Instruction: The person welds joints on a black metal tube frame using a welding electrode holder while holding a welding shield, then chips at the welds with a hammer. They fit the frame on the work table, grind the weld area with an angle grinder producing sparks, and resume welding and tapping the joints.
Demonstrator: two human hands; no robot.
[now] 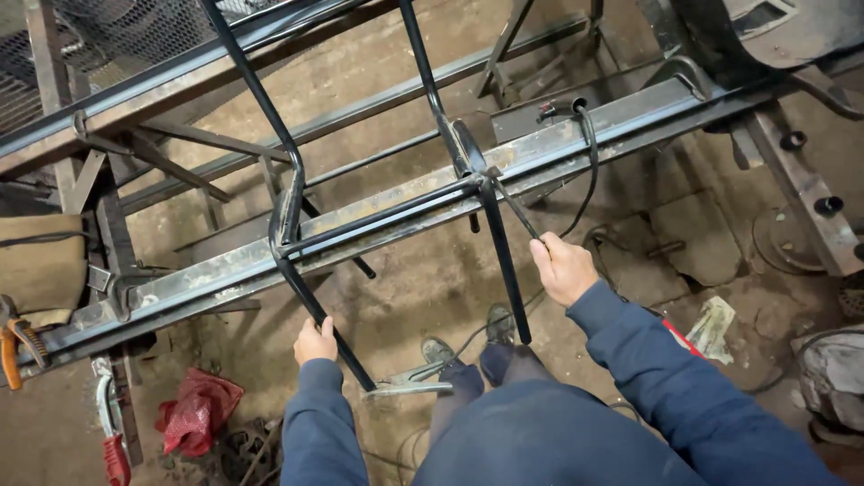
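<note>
1. Frame (387, 225) of black steel tube, chair-like, lies across the long steel rail (558, 144) of the workbench, which runs from the lower left up to the upper right. Two legs hang over the rail's near edge toward the person; the upper tubes run past the far edge, up out of view.
2. Left hand (315, 342) is closed around the lower end of the left leg (319, 315), fingers wrapped on the tube, below the rail's near edge.
3. Right hand (562, 267) is closed on a thin dark rod (515, 207). The rod slants up-left; its tip sits at the joint where the right leg (506, 270) meets the cross tubes on the rail. Can't tell whether the tip touches.
4. Black cable (590, 153) loops over the rail's near edge, just right of that joint.
5. Red cloth (193, 409) on the floor under the rail's left end; red-handled tool (112, 441) hangs beside it.
6. Orange-handled pliers (11, 346) at the left end of the rail.
7. Person's shoes (468, 337) on the dirt floor, between the two legs.
</note>
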